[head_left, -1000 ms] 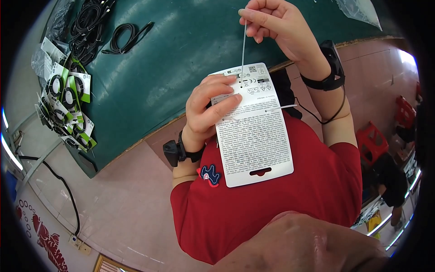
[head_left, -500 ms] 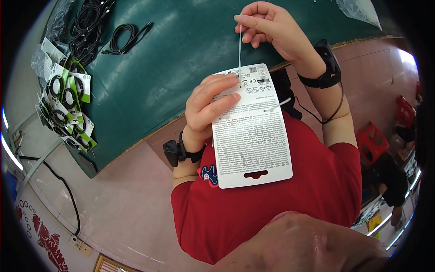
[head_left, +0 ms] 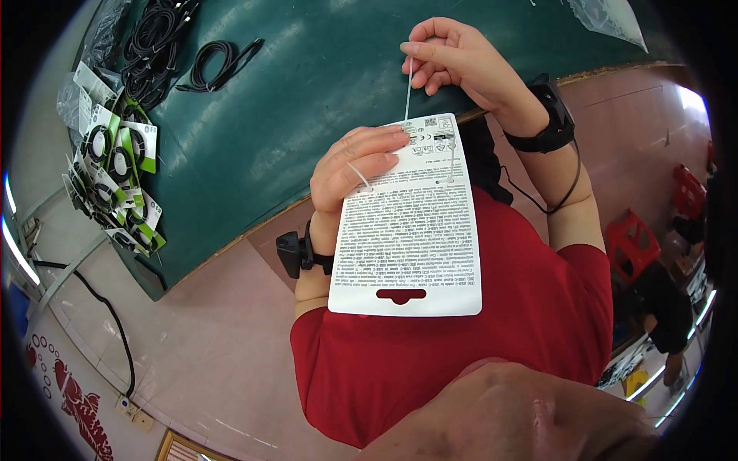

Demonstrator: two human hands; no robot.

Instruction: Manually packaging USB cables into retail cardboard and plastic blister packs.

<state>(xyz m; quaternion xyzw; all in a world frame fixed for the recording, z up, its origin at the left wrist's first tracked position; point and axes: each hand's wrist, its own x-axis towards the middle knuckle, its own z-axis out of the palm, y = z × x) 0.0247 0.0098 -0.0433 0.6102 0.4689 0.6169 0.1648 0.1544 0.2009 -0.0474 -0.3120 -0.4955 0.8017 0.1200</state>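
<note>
A white printed packaging card [head_left: 407,246] with a hang slot at its near end is held in front of my chest by my left hand [head_left: 342,169]. That hand is closed, its fingers lying over the card's far left part. Beyond the card's far edge, my right hand [head_left: 469,65] pinches the upper end of a thin white plastic tie [head_left: 409,91] between thumb and finger. The tie runs straight down to the card near my left fingertips. A second white tie [head_left: 359,177] pokes out beside the left fingers, and another strip crosses the card's right part.
A green table [head_left: 307,100] lies under and beyond my hands. On its left are a pile of carded black cables [head_left: 115,169], a heap of loose black cables [head_left: 150,54] and one coiled cable [head_left: 219,65]. A clear plastic bag [head_left: 607,19] rests at the far right.
The card has shifted left and tilted, and its right tie end no longer sticks out sideways. A tie end now shows by my left fingers. My right hand has come slightly nearer.
</note>
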